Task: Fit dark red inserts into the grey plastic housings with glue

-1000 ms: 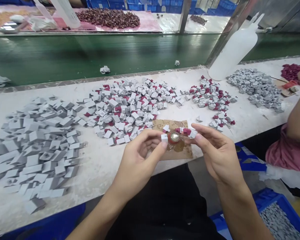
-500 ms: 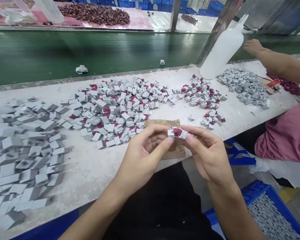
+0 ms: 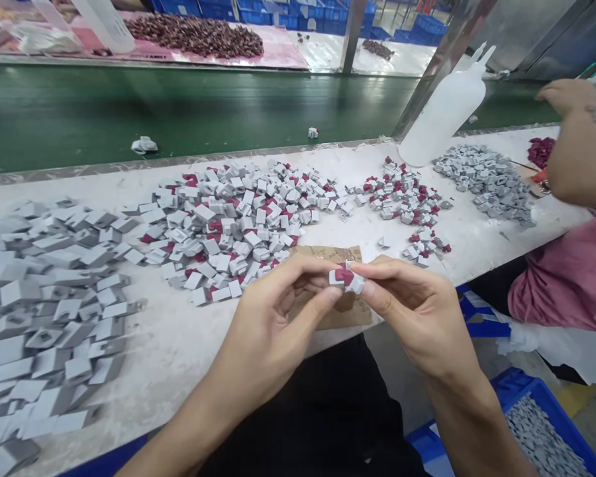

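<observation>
Head view: left hand (image 3: 268,324) and right hand (image 3: 417,318) meet over the near edge of the worktop (image 3: 179,344), fingertips pinched together on one small grey-and-red part (image 3: 346,278) — both hands clamped on it, thumb and forefinger of each closed against its sides. The part sits in the air just above a brown cardboard scrap (image 3: 338,311) lying on the worktop. Behind the hands, a broad heap of grey-and-red assembled pieces (image 3: 238,218); to the left of it, a pile of plain grey housings (image 3: 54,291) running to the picture's edge. To the right, a smaller cluster of grey-and-red pieces (image 3: 407,199), then another grey pile (image 3: 487,179) further right. A translucent white squeeze bottle (image 3: 444,109) stands tilted at the worktop's far edge, leaning against a metal post. Beyond it, a green conveyor belt (image 3: 203,106) carries a few stray pieces. At far right, another person's arm (image 3: 571,159) reaches over the worktop — pink garment below it. A blue bin (image 3: 551,424) of grey parts sits low at right.
</observation>
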`<state>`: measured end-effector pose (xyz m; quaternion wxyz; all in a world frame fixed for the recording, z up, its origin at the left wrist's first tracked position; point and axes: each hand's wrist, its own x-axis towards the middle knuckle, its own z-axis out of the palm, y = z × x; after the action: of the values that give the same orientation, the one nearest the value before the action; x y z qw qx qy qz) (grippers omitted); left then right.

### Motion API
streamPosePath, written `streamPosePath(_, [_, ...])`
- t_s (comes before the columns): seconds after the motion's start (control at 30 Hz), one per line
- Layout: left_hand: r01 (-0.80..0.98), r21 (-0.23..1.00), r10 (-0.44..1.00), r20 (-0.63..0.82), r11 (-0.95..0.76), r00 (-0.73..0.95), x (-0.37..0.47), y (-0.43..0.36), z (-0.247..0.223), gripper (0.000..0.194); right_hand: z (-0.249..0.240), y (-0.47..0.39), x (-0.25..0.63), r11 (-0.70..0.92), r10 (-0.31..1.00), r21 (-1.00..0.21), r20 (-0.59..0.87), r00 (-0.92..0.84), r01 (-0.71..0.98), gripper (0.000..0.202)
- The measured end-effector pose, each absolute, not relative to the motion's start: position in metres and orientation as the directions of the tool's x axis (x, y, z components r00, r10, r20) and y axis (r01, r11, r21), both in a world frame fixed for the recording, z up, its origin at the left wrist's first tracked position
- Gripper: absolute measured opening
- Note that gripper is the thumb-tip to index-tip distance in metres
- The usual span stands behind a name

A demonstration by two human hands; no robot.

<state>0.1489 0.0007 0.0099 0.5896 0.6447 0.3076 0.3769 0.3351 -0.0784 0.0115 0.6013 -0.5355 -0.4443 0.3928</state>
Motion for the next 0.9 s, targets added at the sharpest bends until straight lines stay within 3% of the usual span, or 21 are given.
streamPosePath(0.13, [0.069,0.976,0.840,0.140,-0.206,0.525,0.136,0.026,0.027,0.008,0.024,-0.047,0.344,0.103,0.982,-0.995,0.104,0.156,0.015,0.012])
streamPosePath(0.27, [0.368,0.873,0.877,0.127,-0.320,0.463,0.132,0.094,0.056,0.013,0.038,0.044,0.367,0.112,0.985,-0.903,0.155,0.071,0.416,0.032])
streamPosePath(0.37, [0.692,0.678,0.962,0.090,-0.249,0.258,0.142,0.164,0.068,0.015,0.037,0.142,0.380,-0.007,0.956,-0.695,0.206,0.208,0.719,0.043])
streamPosePath(0.43, [0.772,0.607,0.978,0.045,-0.187,0.202,0.154,0.209,0.067,0.017,0.028,0.202,0.380,-0.076,0.964,-0.624,0.154,0.217,0.777,0.049])
streamPosePath(0.57, [0.838,0.533,0.981,-0.066,-0.118,0.181,0.182,0.277,0.052,0.035,0.009,0.279,0.370,-0.082,0.976,-0.647,0.101,0.192,0.758,0.036])
streamPosePath(0.63, [0.860,0.500,0.977,-0.117,-0.099,0.180,0.197,0.303,0.044,0.042,0.001,0.300,0.366,-0.098,0.978,-0.686,0.070,0.199,0.721,0.041])
streamPosePath(0.77, [0.876,0.480,0.959,-0.226,-0.041,0.169,0.221,0.339,0.029,0.043,-0.001,0.316,0.371,-0.144,0.971,-0.805,-0.003,0.240,0.576,0.043])
streamPosePath(0.9, [0.850,0.527,0.941,-0.287,-0.002,0.181,0.227,0.341,0.032,0.037,0.015,0.289,0.383,-0.098,0.968,-0.937,-0.011,0.251,0.337,0.013])
